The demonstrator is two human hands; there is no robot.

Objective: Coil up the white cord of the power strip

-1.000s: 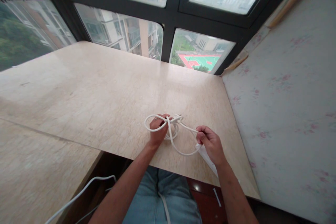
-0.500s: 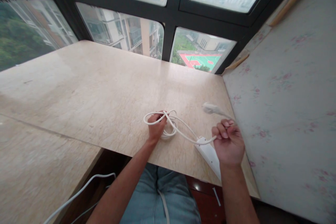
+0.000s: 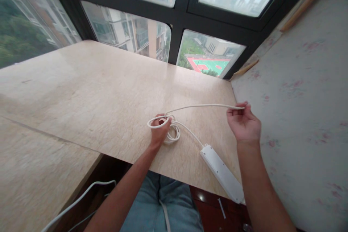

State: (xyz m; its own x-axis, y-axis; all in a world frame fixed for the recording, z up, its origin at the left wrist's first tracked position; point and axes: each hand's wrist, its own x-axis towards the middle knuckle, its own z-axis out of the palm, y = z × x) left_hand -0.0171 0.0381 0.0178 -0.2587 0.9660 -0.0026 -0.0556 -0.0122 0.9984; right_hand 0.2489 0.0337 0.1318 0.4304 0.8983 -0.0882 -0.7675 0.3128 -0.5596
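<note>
Loops of a white power cord (image 3: 174,136) are gripped in my left hand (image 3: 160,130), some of them hanging toward the marble-patterned surface. Over at the right, my right hand (image 3: 244,121) pinches the same cord, and a stretch of it runs nearly straight between my two hands. Where the cord's free end lies is hidden. From the coil another length leads to a white power strip (image 3: 221,174), which rests on the surface with its screw-dotted side up, near the front edge and partly behind my right forearm.
Dark-framed windows (image 3: 179,18) border the beige surface (image 3: 95,98) at the back. A flower-patterned wall (image 3: 299,134) stands close on the right. At lower left, another white cable (image 3: 78,201) hangs by an open gap. A thin white strip (image 3: 222,208) lies below the front edge.
My right hand has moved up and away, drawing the cord from a sagging curve into a nearly straight line. The plug end seen earlier is out of sight. The power strip shows more fully.
</note>
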